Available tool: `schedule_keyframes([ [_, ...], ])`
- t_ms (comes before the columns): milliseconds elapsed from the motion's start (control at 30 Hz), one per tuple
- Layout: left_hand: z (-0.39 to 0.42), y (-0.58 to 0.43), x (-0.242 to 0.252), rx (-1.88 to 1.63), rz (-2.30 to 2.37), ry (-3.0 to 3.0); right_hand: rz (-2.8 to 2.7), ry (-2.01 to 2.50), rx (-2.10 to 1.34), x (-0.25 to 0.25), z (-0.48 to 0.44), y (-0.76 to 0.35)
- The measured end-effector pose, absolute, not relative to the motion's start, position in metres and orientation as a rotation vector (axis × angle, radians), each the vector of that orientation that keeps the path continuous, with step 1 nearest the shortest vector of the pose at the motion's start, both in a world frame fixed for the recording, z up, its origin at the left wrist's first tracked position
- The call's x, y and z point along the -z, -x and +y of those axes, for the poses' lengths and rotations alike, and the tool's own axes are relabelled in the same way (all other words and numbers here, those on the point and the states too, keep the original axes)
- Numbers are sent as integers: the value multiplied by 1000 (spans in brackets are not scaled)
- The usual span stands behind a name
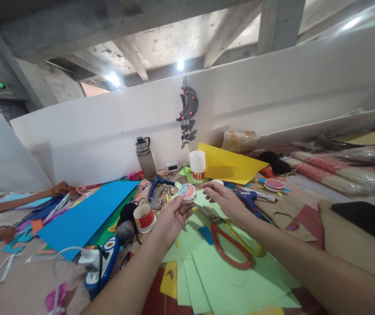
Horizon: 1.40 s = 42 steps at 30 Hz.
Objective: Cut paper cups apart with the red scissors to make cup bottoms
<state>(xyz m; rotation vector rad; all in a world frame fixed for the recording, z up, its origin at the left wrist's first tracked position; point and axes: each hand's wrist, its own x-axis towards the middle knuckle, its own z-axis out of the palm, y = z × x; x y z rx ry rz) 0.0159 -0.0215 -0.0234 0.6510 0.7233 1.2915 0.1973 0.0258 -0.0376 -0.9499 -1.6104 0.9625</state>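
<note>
Over the cluttered counter [20, 286], a printed disc [186, 191] in the left hand [175, 218]

Above pale green sheets [240, 288], the left hand has its thumb and fingers closed on the near edge of the disc, whose white face bears red and teal print; the right hand [222, 200] is just beside it, fingers half bent and parted, seemingly holding nothing; below the right hand lie scissors [212, 216] with one red and one yellow handle; a red-and-white cup [144, 217] stands near the left hand; beyond the disc, a stack of cups [197, 162] rises beside a yellow sheet [231, 164].
</note>
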Motion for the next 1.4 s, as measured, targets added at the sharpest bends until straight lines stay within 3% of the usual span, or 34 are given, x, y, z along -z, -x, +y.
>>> schedule_keyframes([
  [400, -18, -11, 22, -1245, 644, -442, -1652, 912, -935, 35, 18, -195],
  [1400, -17, -10, 27, -1284, 697, -599, -1624, 887, -935, 34, 16, -194],
])
